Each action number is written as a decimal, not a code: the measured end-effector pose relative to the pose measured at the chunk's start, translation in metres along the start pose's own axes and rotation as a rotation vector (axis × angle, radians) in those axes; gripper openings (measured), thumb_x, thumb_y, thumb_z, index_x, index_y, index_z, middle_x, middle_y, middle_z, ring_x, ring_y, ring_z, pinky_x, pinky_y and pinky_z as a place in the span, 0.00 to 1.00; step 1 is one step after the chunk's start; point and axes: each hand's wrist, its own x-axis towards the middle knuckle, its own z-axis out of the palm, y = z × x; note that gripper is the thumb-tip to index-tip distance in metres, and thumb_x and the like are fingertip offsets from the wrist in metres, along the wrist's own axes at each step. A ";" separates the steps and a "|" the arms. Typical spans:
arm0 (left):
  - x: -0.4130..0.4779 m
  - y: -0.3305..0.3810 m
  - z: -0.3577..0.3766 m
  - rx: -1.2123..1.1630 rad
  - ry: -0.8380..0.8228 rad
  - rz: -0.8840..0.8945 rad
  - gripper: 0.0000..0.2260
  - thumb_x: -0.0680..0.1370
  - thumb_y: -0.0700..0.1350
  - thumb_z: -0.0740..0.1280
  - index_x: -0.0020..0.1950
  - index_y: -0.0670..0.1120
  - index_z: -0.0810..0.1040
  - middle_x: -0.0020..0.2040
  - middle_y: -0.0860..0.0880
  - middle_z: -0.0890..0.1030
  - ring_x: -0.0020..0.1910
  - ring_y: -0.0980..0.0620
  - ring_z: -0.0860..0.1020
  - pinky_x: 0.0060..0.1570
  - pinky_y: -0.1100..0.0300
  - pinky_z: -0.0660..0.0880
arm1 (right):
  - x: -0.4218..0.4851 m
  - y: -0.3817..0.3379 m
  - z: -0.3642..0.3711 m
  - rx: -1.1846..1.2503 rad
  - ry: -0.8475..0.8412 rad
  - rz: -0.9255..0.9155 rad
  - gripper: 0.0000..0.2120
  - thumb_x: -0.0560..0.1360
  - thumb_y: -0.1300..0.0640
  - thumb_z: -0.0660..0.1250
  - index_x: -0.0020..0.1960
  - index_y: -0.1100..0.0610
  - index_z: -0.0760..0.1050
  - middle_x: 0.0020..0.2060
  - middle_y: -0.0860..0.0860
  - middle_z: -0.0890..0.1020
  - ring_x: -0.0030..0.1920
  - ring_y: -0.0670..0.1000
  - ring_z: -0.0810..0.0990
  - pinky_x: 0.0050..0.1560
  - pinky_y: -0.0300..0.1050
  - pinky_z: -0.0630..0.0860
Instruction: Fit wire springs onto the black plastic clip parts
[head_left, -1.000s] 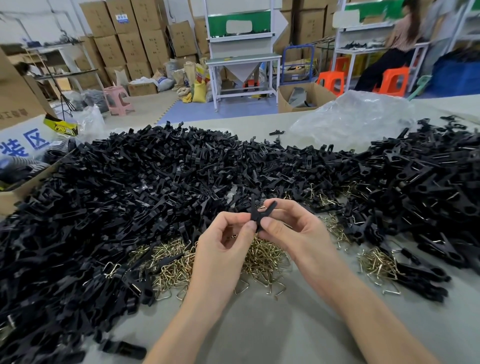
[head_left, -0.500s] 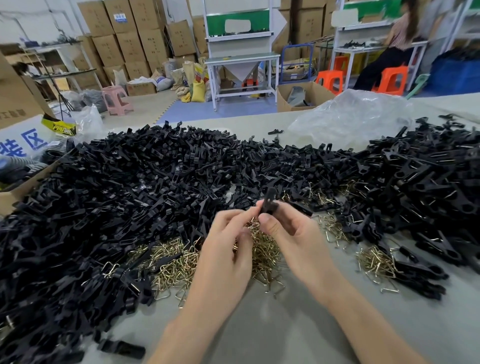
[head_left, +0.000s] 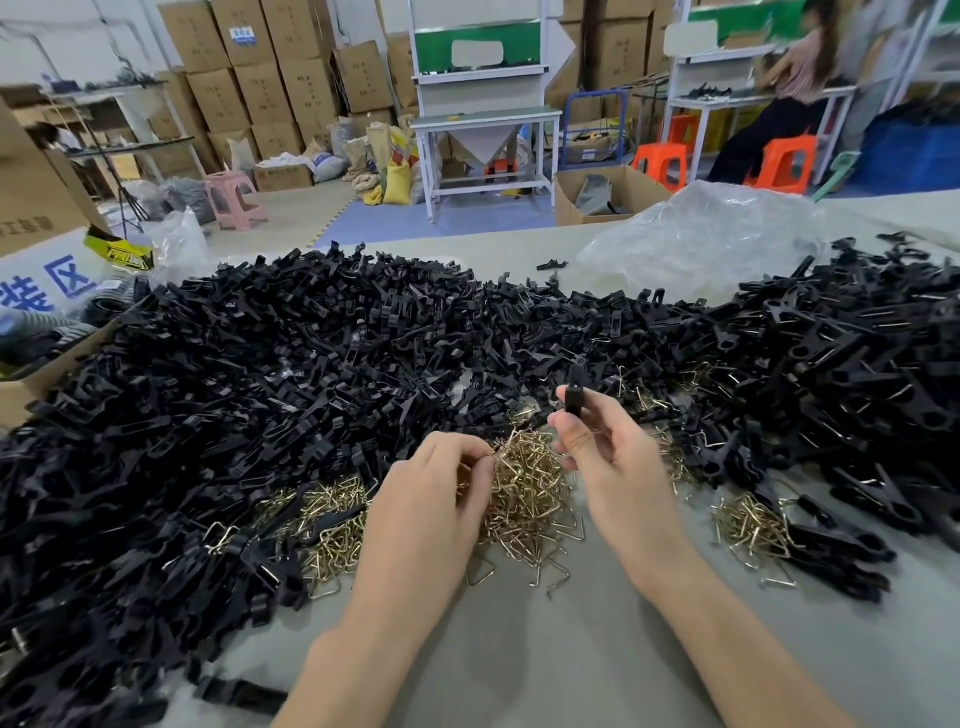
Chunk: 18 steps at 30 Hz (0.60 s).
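Between the two hands, above the brass-coloured spring pile (head_left: 524, 488), the black clip part (head_left: 574, 392) stands nearly upright, its long axis pointing away from the person, pinched at its lower end by the right hand (head_left: 608, 457) with fingers closed on it. Its free end pokes up above the thumb. Just left of it and lower, the left hand (head_left: 436, 499) has its fingertips (head_left: 480, 460) pressed together at the near-left edge of the spring pile, seemingly picking out a wire; whether one spring is actually caught there I cannot tell. So the spring must travel up and to the right to meet the clip, and the left hand is plainly the nearer one to do it.

Outward, loose black clip parts (head_left: 291, 374) heap across the grey counter (head_left: 519, 665) on the left and behind, with another heap of clips (head_left: 857, 364) on the right. At far left an open cardboard box (head_left: 31, 387) holds dark items I cannot identify. A crumpled clear plastic bag (head_left: 701, 239) lies beyond the heap.
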 end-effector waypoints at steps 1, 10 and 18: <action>0.000 0.000 -0.001 -0.053 0.028 -0.022 0.03 0.81 0.55 0.61 0.51 0.60 0.74 0.47 0.63 0.78 0.46 0.59 0.77 0.46 0.57 0.75 | -0.001 -0.001 0.000 -0.015 -0.009 -0.006 0.07 0.81 0.50 0.66 0.57 0.40 0.77 0.47 0.41 0.84 0.48 0.45 0.83 0.56 0.52 0.81; 0.003 -0.001 0.001 -0.297 0.082 -0.087 0.05 0.82 0.49 0.65 0.53 0.62 0.74 0.48 0.64 0.80 0.49 0.65 0.78 0.47 0.75 0.69 | -0.006 -0.008 0.005 0.014 -0.108 -0.016 0.08 0.79 0.49 0.69 0.57 0.40 0.77 0.51 0.37 0.84 0.53 0.40 0.83 0.55 0.34 0.76; 0.004 0.006 0.003 -0.544 0.128 -0.127 0.08 0.82 0.45 0.67 0.53 0.60 0.78 0.45 0.59 0.83 0.44 0.58 0.81 0.44 0.68 0.75 | -0.006 -0.010 0.007 0.360 -0.219 0.131 0.17 0.74 0.52 0.68 0.61 0.56 0.79 0.51 0.51 0.87 0.52 0.50 0.86 0.48 0.41 0.82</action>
